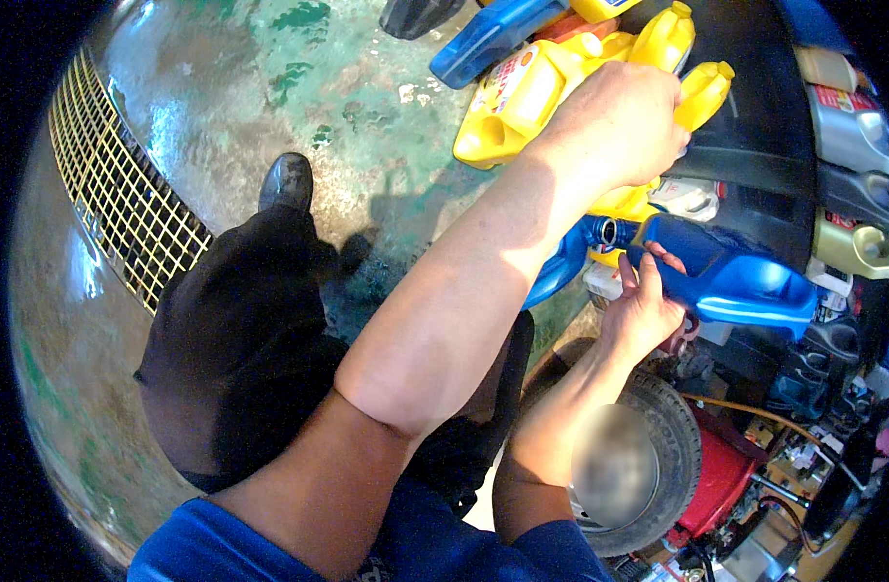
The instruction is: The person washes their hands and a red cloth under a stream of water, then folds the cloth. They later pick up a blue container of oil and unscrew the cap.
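Note:
My left arm reaches across to the upper right. My left hand (624, 121) is closed, its fingers curled beside a yellow plastic bottle (705, 95); whatever they hold is hidden. Nearer to me, my right hand (646, 303) grips a blue plastic jug (736, 276), which lies tilted with its wide end to the right. Close to its left end is a blue container (561, 270) with an open round neck, partly behind my left forearm. More yellow jugs (522, 97) crowd together beyond and left of my left hand.
A tire on a wheel (673, 446) stands at the lower right beside a red object (721, 470). Grey jugs (857, 131) and other bottles line the far right. A yellow floor grating (124, 184) runs along the left. Another blue jug (488, 44) is at the top.

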Available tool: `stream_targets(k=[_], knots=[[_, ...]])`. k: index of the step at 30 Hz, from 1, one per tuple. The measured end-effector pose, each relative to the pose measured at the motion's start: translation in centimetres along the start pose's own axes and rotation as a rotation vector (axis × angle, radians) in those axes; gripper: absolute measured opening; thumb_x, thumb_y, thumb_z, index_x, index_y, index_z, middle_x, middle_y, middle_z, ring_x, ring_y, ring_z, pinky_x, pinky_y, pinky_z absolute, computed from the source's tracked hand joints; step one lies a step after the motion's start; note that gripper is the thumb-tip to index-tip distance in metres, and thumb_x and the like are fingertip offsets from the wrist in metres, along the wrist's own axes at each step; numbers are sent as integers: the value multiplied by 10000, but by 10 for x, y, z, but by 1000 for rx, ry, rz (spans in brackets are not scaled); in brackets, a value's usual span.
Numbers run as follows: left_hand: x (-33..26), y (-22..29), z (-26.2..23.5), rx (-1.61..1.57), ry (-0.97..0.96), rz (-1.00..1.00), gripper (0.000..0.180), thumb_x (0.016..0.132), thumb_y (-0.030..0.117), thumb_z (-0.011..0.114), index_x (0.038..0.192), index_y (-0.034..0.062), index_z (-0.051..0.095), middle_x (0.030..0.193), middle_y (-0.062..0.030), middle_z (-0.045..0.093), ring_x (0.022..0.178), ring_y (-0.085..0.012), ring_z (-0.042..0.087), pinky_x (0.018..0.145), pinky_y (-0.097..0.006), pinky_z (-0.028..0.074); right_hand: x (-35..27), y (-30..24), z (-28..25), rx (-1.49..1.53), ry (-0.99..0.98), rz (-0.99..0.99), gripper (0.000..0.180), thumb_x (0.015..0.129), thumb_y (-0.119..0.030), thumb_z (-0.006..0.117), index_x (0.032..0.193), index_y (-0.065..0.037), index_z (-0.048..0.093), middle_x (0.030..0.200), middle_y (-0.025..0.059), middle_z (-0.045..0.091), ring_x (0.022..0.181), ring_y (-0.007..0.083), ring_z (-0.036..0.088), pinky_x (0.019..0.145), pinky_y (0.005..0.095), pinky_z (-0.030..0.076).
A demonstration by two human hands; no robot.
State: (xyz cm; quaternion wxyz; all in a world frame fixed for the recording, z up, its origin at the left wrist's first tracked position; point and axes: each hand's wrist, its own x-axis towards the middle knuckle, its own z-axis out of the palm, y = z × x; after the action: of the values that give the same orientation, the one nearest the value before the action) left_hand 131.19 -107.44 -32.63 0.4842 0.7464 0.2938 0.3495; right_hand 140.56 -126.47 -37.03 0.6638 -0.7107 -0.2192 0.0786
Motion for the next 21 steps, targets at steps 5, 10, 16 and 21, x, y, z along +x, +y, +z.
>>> stream_targets(k=[5,10,16,21], knots=[[0,8,5,-152,238,-69,321,785,273,698,1012,46,690,915,-216,680,892,-327,668,832,-382,521,-5,16,-9,-74,-32,-111,204,799,110,588,920,-53,582,1020,114,646,988,208,617,734,363,553],[1,14,12,-334,220,-190,321,797,289,695,1018,57,692,902,-205,685,882,-327,671,825,-389,523,-14,14,-4,-92,15,-112,181,780,117,602,886,-25,567,997,135,652,968,225,632,734,348,553],[7,15,21,-283,299,-148,332,799,302,690,1043,78,697,920,-194,688,913,-324,666,857,-389,514,-14,16,-15,-65,9,-182,158,786,109,596,876,-17,566,1001,141,648,1019,259,626,789,416,569],[9,17,22,-296,261,-167,313,817,269,686,1048,58,685,966,-189,684,946,-328,658,870,-399,512,-14,11,-20,-21,-22,-225,149,791,107,592,878,-14,576,1005,145,646,1032,268,622,801,434,576]])
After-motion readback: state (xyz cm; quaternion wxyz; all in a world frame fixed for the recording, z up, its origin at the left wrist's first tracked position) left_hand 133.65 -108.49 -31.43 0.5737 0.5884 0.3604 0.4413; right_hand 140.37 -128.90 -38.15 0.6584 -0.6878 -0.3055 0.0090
